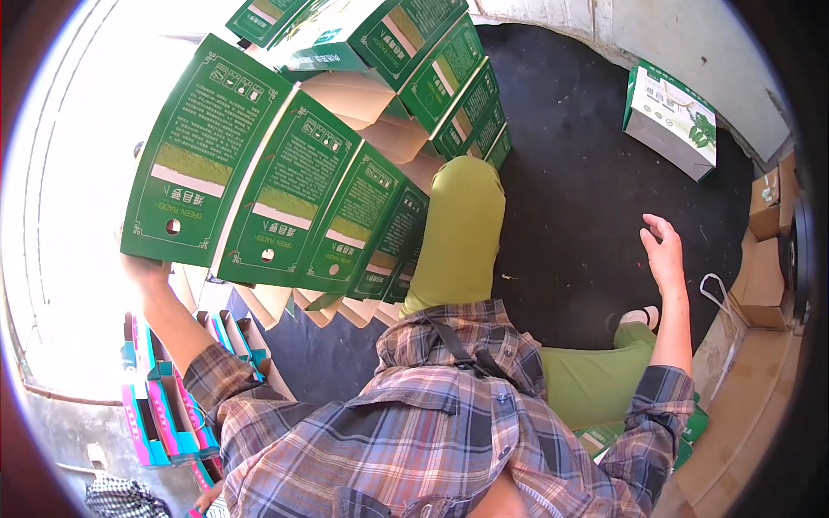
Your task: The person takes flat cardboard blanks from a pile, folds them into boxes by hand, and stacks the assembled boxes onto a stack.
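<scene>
My left hand (145, 269) is at the lower left corner of a large green carton (203, 147), which stands at the near left end of a stack of similar green cartons (298, 190). It appears to grip the carton's edge, with the fingers mostly hidden behind it and washed out by glare. Several open flaps (263, 302) hang from the undersides of the stacked cartons. Off to the right, my right hand (663, 250) is raised over the black floor covering (570, 216). Its fingers are apart and slightly bent, and nothing is in it.
A white and green carton (672, 121) lies by the far right wall. Pink and blue open boxes (168, 406) are stacked at lower left, near part of another person's hand (207, 499). Brown cardboard boxes (764, 268) line the right side. My green-trousered knee (462, 224) touches the stack.
</scene>
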### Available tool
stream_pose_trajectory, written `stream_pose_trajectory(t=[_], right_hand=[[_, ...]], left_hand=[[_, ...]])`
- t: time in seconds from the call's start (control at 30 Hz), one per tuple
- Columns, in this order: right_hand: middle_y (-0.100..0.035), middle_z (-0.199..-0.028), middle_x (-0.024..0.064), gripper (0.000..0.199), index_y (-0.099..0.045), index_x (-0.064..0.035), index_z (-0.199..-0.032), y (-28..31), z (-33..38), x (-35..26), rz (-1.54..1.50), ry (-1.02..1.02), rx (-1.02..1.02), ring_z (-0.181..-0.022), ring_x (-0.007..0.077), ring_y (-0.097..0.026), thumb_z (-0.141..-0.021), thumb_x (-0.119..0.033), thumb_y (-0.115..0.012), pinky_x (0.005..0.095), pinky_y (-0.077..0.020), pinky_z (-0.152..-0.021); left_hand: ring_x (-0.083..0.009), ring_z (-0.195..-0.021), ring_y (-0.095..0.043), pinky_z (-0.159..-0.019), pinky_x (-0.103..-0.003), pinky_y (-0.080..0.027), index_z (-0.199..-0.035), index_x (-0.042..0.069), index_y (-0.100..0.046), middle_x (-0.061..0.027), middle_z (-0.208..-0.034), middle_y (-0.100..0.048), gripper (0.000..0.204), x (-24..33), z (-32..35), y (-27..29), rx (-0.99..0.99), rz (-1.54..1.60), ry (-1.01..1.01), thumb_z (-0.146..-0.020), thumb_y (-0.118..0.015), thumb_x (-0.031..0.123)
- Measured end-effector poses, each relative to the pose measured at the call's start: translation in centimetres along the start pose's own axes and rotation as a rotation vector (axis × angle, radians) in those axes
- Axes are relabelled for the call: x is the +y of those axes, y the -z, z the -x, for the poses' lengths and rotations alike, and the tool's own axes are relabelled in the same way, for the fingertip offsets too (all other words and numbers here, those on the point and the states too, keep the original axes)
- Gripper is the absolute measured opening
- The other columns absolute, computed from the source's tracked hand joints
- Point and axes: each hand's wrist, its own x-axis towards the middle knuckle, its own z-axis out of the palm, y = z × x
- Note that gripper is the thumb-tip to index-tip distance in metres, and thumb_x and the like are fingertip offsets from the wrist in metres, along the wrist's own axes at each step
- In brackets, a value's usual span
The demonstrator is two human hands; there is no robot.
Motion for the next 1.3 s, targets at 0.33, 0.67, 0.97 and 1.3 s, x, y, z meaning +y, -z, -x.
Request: stream_pose_trajectory(t=[0.33, 0.67, 0.97, 1.3], right_hand=[[-0.059, -0.116, 0.011, 0.032, -0.059, -0.0055, -0.116, -0.1, -0.4, 1.3, 0.016, 0.054, -0.003, -0.109, 0.0237, -0.056, -0.085, -0.012, -0.059, 0.0337, -0.0469, -0.088], [-0.061, -0.113, 0.0132, 0.033, -0.059, -0.0053, -0.117, 0.6, -0.4, 2.2, 0.035, 0.037, 0.068, -0.108, 0.0257, -0.058, -0.085, -0.016, -0.061, 0.0349, -0.0466, -0.089], [-0.061, -0.113, 0.0113, 0.033, -0.059, -0.0056, -0.117, 3.3, 1.5, 2.4, 0.027, 0.036, 0.272, -0.105, 0.0222, -0.059, -0.086, -0.016, -0.062, 0.0329, -0.0477, -0.089], [-0.065, -0.105, 0.0029, 0.027, -0.061, -0.0086, -0.115, 9.0, 20.6, 11.5, -0.41, -0.474, 1.049, -0.094, 0.0117, -0.061, -0.09, -0.019, -0.058, 0.0263, -0.0481, -0.076]], left_hand=[[-0.027, -0.102, -0.053, -0.08, -0.037, -0.049, -0.127, 0.005, -0.049, -0.0142, -0.117, -0.053, 0.045, 2.2, 7.5, -6.9, 0.372, -0.461, -0.649, -0.09, -0.059, 0.028], [-0.0259, -0.102, -0.056, -0.093, -0.036, -0.043, -0.104, -0.001, -0.064, -0.0126, -0.107, -0.061, 0.023, -10.9, 14.4, -20.5, -0.429, -0.901, -1.192, -0.081, -0.064, -0.001], [-0.0205, -0.102, -0.055, -0.089, -0.032, -0.044, -0.112, -0.001, -0.06, -0.0105, -0.109, -0.06, 0.027, -28.3, 17.9, -23.2, -0.914, -0.635, -0.367, -0.085, -0.059, 0.001], [-0.019, -0.097, -0.059, -0.08, -0.029, -0.048, -0.113, 0.003, -0.06, -0.0092, -0.106, -0.06, 0.032, -34.0, 26.2, -33.5, -1.851, -0.427, -0.132, -0.081, -0.059, -0.001]])
